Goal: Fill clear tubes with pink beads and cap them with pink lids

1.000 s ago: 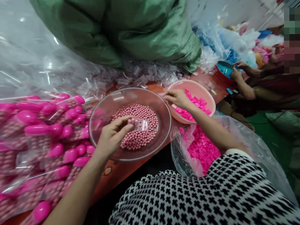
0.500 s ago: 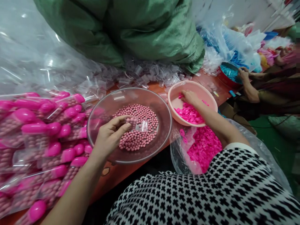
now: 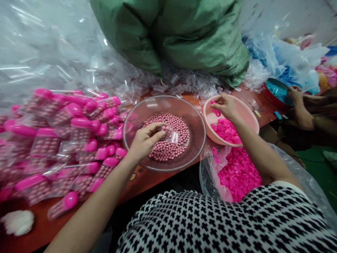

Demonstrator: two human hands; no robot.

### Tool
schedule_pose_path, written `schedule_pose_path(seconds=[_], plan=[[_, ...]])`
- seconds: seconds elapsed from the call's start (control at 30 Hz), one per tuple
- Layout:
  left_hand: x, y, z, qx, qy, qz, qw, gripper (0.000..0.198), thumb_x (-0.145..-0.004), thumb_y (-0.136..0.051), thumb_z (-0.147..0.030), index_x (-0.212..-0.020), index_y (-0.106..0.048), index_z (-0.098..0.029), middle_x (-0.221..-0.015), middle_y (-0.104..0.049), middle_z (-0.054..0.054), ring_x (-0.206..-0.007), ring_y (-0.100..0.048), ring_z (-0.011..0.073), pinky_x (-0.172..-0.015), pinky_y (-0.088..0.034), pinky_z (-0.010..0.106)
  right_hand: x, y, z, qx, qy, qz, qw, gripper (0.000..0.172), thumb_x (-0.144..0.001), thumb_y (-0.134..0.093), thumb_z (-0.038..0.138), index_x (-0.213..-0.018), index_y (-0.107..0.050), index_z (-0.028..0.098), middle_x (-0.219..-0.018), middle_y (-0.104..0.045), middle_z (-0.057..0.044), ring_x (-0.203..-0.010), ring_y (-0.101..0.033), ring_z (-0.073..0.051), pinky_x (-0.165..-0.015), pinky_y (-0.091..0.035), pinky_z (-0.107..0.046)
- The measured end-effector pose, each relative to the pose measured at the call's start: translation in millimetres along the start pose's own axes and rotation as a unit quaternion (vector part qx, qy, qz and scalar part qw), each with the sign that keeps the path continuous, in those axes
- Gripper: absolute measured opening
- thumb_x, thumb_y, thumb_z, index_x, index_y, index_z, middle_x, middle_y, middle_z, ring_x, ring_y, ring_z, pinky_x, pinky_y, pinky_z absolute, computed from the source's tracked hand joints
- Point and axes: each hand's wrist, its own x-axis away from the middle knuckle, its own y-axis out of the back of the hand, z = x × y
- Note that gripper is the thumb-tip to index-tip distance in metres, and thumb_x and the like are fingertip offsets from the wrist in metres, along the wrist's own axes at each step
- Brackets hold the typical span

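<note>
My left hand (image 3: pixel 147 140) pinches a small clear plastic container (image 3: pixel 174 137), partly filled with pink beads. It hangs above a wide see-through bowl (image 3: pixel 198 140) where many loose pink beads (image 3: pixel 165 154) lie. To the right, my right hand (image 3: pixel 225 106) has its thumb and fingertips closed on a bright pink plastic cap (image 3: pixel 217 111). That cap is raised near the left rim of a peach basin (image 3: pixel 255 121), over a heap of similar pink pieces (image 3: pixel 226 130). The cap's exact shape is partly hidden by my fingers.
Filled bead containers with pink tops (image 3: pixel 81 147) are piled at left. Behind the bowl lie clear empty containers (image 3: pixel 195 84) beneath a green sack (image 3: pixel 184 35). A bag of pink pieces (image 3: pixel 239 172) is below the basin. A co-worker's hand (image 3: pixel 296 95) touches a red basin (image 3: pixel 273 98).
My right hand has risen from among the pink pieces with a pink cap in its fingers. My left hand still holds the container over the bowl. The view has shifted left.
</note>
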Motion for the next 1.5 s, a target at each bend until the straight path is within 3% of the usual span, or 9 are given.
schedule_pose_path(seconds=[0.17, 0.33, 0.47, 0.6, 0.73, 0.87, 0.97, 1.27, 1.5], plan=[[0.4, -0.4, -3.6, 0.045, 0.008, 0.016, 0.999, 0.046, -0.068, -0.089, -0.046, -0.101, -0.077, -0.017, -0.1, -0.079, 0.01, -0.089, -0.074, 0.0225, -0.077, -0.065, 0.032, 26.0, -31.9, 77.6, -0.312, 0.01, 0.066, 0.948, 0.047, -0.072, -0.083, 0.036, -0.107, -0.055, 0.023, -0.077, -0.068, 0.003, -0.061, -0.064, -0.012, -0.054, -0.049, -0.024], [8.1, 7.7, -1.4, 0.093, -0.004, -0.036, 0.995, 0.045, -0.067, -0.091, -0.044, -0.1, -0.075, -0.017, -0.101, -0.078, 0.008, -0.085, -0.074, 0.0195, -0.075, -0.064, 0.03, 31.1, -92.2, 107.9, -0.366, -0.05, 0.142, 0.919, 0.033, -0.074, -0.079, 0.017, -0.089, -0.049, 0.022, -0.073, -0.059, 0.007, -0.06, -0.064, -0.009, -0.057, -0.056, -0.022], [9.7, 12.9, 4.0, 0.111, -0.018, -0.07, 0.991, 0.048, -0.066, -0.09, -0.045, -0.101, -0.073, -0.017, -0.101, -0.077, 0.008, -0.086, -0.074, 0.0202, -0.078, -0.064, 0.033, 21.4, -124.0, 108.4, -0.136, -0.092, 0.228, 0.96, 0.026, -0.084, -0.07, 0.011, -0.078, -0.046, 0.02, -0.07, -0.061, 0.001, -0.066, -0.068, -0.014, -0.065, -0.059, -0.028], [8.3, 12.4, 8.3, 0.129, -0.041, -0.074, 0.988, 0.05, -0.068, -0.089, -0.046, -0.103, -0.07, -0.016, -0.104, -0.077, 0.009, -0.09, -0.074, 0.0219, -0.081, -0.064, 0.036, 7.9, -112.0, 107.6, 0.155, 0.08, 0.229, 0.958, 0.01, -0.085, -0.071, 0.018, -0.09, -0.062, 0.015, -0.1, -0.073, -0.014, -0.096, -0.07, -0.027, -0.083, -0.055, -0.038], [9.2, 11.1, 8.5, 0.129, -0.052, -0.076, 0.987, 0.047, -0.071, -0.087, -0.045, -0.104, -0.07, -0.016, -0.107, -0.077, 0.009, -0.093, -0.074, 0.0239, -0.083, -0.065, 0.038, 4.2, -97.4, 109.8, 0.268, 0.341, 0.267, 0.861, 0.021, -0.098, -0.058, 0.026, -0.112, -0.07, 0.016, -0.12, -0.072, -0.014, -0.108, -0.067, -0.026, -0.087, -0.05, -0.035], [11.3, 11.9, 7.7, 0.127, -0.053, -0.077, 0.987, 0.044, -0.073, -0.084, -0.041, -0.106, -0.07, -0.015, -0.109, -0.076, 0.01, -0.099, -0.073, 0.0259, -0.087, -0.064, 0.04, 14.2, -105.7, 114.1, 0.29, 0.455, 0.325, 0.777, 0.022, -0.101, -0.052, 0.021, -0.108, -0.073, 0.016, -0.116, -0.073, -0.012, -0.107, -0.065, -0.022, -0.079, -0.046, -0.03], [11.6, 12.4, 8.7, 0.127, -0.054, -0.073, 0.988, 0.042, -0.075, -0.083, -0.04, -0.106, -0.069, -0.015, -0.108, -0.076, 0.01, -0.1, -0.073, 0.0267, -0.089, -0.063, 0.043, 21.4, -114.0, 115.2, 0.347, 0.471, 0.326, 0.743, 0.025, -0.1, -0.048, 0.014, -0.098, -0.073, 0.012, -0.1, -0.075, -0.014, -0.093, -0.065, -0.021, -0.072, -0.041, -0.03], [6.4, 10.1, 15.2, 0.111, -0.061, -0.071, 0.989, 0.039, -0.072, -0.083, -0.034, -0.104, -0.073, -0.014, -0.107, -0.076, 0.009, -0.1, -0.071, 0.0229, -0.091, -0.059, 0.037, 39.8, -109.3, 102.3, 0.434, 0.464, 0.308, 0.708, 0.029, -0.096, -0.044, 0.006, -0.106, -0.072, 0.01, -0.088, -0.076, -0.016, -0.085, -0.068, -0.024, -0.075, -0.043, -0.035], [7.2, 8.5, 13.8, 0.103, -0.055, -0.058, 0.991, 0.04, -0.071, -0.085, -0.042, -0.1, -0.076, -0.014, -0.1, -0.077, 0.008, -0.089, -0.071, 0.0202, -0.084, -0.06, 0.034, 38.4, -95.8, 90.9, 0.492, 0.395, 0.345, 0.695, 0.028, -0.095, -0.049, 0.005, -0.108, -0.073, 0.008, -0.108, -0.076, -0.02, -0.101, -0.07, -0.026, -0.08, -0.048, -0.032]])
